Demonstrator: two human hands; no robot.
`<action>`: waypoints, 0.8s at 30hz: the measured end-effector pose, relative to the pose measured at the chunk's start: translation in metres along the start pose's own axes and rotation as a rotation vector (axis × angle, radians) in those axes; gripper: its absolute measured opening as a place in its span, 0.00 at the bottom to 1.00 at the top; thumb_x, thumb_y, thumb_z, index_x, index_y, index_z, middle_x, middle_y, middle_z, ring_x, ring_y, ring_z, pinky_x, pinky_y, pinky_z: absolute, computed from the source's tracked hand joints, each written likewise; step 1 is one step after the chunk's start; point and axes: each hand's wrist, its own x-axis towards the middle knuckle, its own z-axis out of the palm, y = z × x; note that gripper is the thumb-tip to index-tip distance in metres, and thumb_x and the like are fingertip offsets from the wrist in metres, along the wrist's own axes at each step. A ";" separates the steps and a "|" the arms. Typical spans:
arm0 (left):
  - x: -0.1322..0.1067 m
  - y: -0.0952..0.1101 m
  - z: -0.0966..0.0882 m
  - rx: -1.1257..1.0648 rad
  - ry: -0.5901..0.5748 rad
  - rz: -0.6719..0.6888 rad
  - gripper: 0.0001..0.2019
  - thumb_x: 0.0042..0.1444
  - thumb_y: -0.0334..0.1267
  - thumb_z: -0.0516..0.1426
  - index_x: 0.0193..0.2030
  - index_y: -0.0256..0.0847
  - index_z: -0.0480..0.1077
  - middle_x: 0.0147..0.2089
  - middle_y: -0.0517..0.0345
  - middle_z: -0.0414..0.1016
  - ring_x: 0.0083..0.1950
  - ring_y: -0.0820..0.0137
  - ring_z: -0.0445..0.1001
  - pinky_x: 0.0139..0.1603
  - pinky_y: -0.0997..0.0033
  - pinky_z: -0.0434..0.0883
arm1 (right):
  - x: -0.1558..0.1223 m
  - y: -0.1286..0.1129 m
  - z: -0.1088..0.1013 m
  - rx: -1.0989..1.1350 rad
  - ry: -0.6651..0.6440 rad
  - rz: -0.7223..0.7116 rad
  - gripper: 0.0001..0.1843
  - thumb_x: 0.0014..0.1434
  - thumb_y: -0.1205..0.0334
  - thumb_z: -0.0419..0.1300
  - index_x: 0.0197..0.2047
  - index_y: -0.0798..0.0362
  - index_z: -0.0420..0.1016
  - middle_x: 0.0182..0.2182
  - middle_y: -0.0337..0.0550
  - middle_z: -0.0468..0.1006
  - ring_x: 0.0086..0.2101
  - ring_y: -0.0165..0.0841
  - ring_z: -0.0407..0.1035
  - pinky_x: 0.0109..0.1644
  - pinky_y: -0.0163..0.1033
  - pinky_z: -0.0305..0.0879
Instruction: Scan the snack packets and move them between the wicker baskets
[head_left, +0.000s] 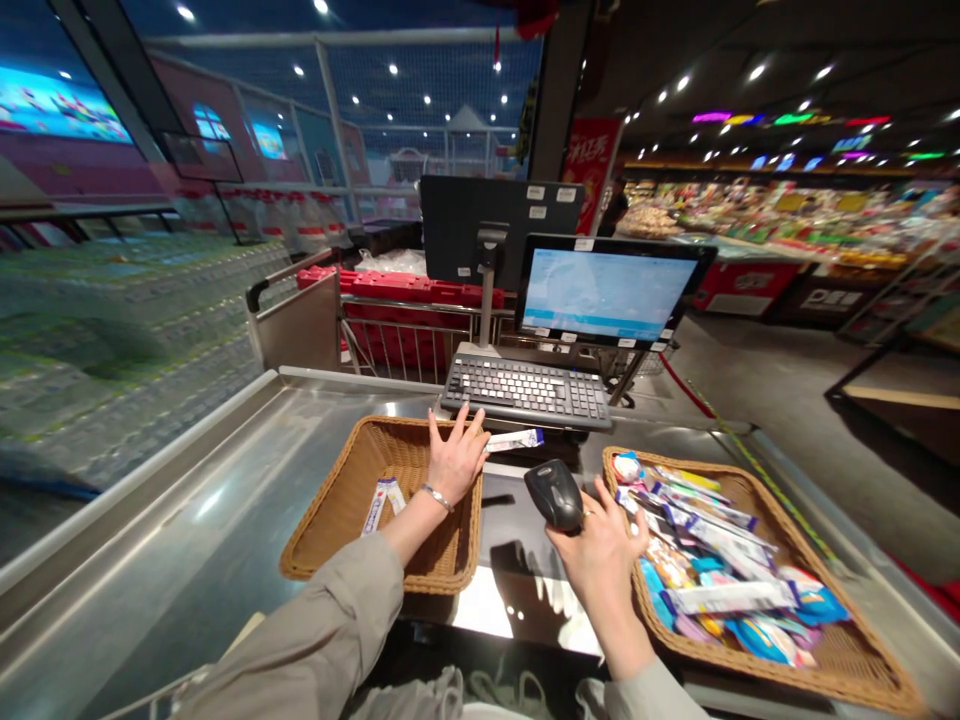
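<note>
My left hand (455,462) is over the right rim of the left wicker basket (330,500), its fingers closed on one end of a slim white-and-purple wrapped snack bar (516,440). The bar points right, just below the keyboard. Inside that basket lie two similar wrapped bars (373,508). Gripped in my right hand (600,545) is a black barcode scanner (553,494), its head toward the bar. Right of this hand, a second wicker basket (862,640) holds several wrapped bars and colourful packets (731,598).
A black keyboard (532,390) stands at the counter's back, below a lit monitor (606,290) and another screen's dark back (499,225). The metal counter (202,520) has a raised left edge. Behind stands a cart with red crates (397,285); stacked bottle packs (135,330) are at left.
</note>
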 end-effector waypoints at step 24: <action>0.000 0.008 0.001 -0.036 -0.013 -0.001 0.11 0.65 0.38 0.56 0.52 0.44 0.74 0.70 0.47 0.63 0.74 0.50 0.53 0.69 0.22 0.29 | -0.003 -0.003 -0.011 -0.015 -0.042 0.013 0.10 0.54 0.59 0.58 0.38 0.49 0.78 0.42 0.44 0.83 0.58 0.48 0.65 0.65 0.59 0.40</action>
